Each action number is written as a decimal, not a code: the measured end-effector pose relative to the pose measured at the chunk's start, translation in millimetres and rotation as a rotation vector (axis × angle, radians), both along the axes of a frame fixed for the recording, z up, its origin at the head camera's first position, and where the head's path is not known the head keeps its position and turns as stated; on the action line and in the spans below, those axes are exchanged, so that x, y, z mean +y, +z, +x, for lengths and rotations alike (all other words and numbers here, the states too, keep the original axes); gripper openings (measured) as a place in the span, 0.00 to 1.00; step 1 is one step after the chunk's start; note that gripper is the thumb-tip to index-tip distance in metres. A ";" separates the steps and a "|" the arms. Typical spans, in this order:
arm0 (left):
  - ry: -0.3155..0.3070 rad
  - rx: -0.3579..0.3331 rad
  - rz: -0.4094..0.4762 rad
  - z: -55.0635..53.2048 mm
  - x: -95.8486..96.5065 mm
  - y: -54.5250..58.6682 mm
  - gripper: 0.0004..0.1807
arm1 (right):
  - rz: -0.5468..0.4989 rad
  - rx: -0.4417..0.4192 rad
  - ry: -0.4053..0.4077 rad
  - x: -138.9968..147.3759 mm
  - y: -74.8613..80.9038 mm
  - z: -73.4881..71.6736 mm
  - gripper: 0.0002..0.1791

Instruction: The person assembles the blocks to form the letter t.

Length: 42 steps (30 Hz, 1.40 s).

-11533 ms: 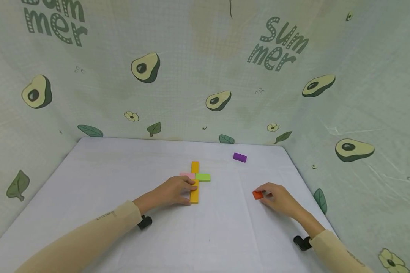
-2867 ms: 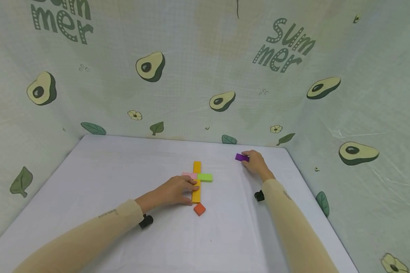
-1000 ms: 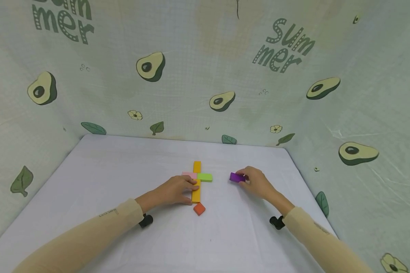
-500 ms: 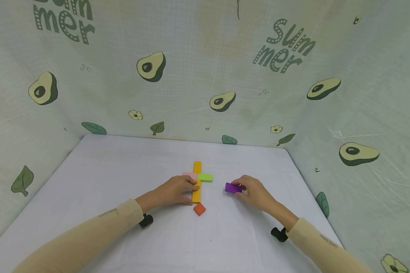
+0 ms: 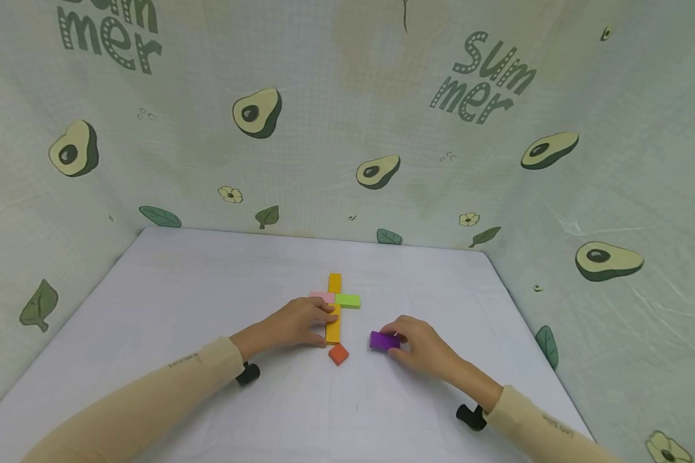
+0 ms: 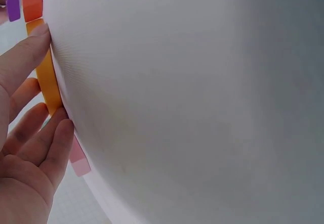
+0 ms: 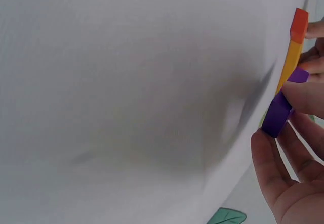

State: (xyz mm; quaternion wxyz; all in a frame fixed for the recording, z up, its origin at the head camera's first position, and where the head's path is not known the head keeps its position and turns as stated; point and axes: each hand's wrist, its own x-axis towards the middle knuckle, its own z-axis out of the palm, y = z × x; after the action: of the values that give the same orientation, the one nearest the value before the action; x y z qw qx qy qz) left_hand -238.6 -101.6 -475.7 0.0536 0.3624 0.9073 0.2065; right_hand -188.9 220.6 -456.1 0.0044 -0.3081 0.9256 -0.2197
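Observation:
In the head view my left hand steadies the near yellow block, thumb by its near end and fingertips over its far part. The left wrist view has the thumb and fingers along that yellow block. My right hand pinches a purple block between thumb and fingers, just right of the yellow one. An orange block, turned cornerwise, lies at the yellow block's near end. Beyond the left fingers are a pink block, a green block and a farther yellow block, set like a cross.
A white cloth covers the table. Pale curtains printed with avocados and leaves stand behind and at both sides. Black wrist cameras sit under both forearms.
The right hand put the orange block down by the yellow one, then picked up the purple block from the far right and brought it nearer and leftward. The left hand stays put.

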 end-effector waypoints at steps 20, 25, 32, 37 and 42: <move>-0.018 0.026 0.003 -0.7 -0.2 0.6 0.33 | -0.005 -0.106 0.074 -23.2 -6.5 17.6 0.18; -0.015 0.021 -0.003 -0.6 -0.2 0.6 0.33 | -0.011 -0.115 0.089 -26.5 -6.4 19.2 0.18; -0.011 0.015 -0.007 -1.7 -0.4 -1.9 0.34 | -0.024 -0.099 0.122 -29.2 -9.6 21.2 0.17; -0.011 0.010 -0.006 -2.3 -1.1 -3.0 0.34 | 0.002 -0.095 0.118 -30.4 -11.6 21.3 0.18; -0.011 0.014 -0.002 -2.5 -1.9 -3.8 0.34 | 0.018 -0.101 0.109 -32.1 -10.7 21.7 0.17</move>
State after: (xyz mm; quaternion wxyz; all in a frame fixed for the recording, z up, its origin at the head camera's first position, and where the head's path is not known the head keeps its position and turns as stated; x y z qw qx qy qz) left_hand -241.2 -103.6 -479.5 0.0488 0.3686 0.9058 0.2030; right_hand -167.2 188.5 -466.8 0.0659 -0.3463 0.9081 -0.2260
